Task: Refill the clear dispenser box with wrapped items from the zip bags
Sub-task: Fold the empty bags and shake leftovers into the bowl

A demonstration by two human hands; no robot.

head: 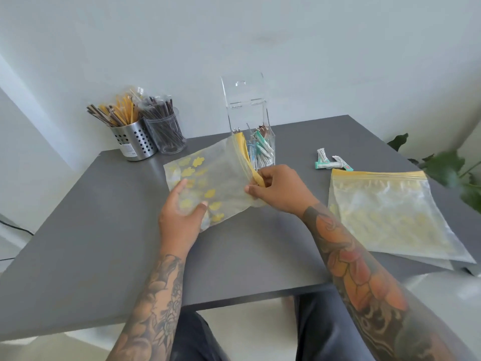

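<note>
A clear dispenser box [268, 138] stands at the table's far middle with its lid raised and several white-and-teal wrapped items inside. Right in front of it I hold a clear zip bag [218, 175] with a yellow strip and yellow cloud print; it looks empty. My left hand [182, 212] grips the bag's bottom end. My right hand [276, 188] pinches the yellow zip edge beside the box. A second zip bag [385, 212] lies flat on the right of the table. Two loose wrapped items [330, 161] lie beyond it.
On the grey table [104, 230], at the far left, stand a perforated steel cup [135, 142] of wrapped sticks and a clear cup [166, 134] of dark sticks. A green plant [453, 173] leans in at the right edge. A white wall lies behind.
</note>
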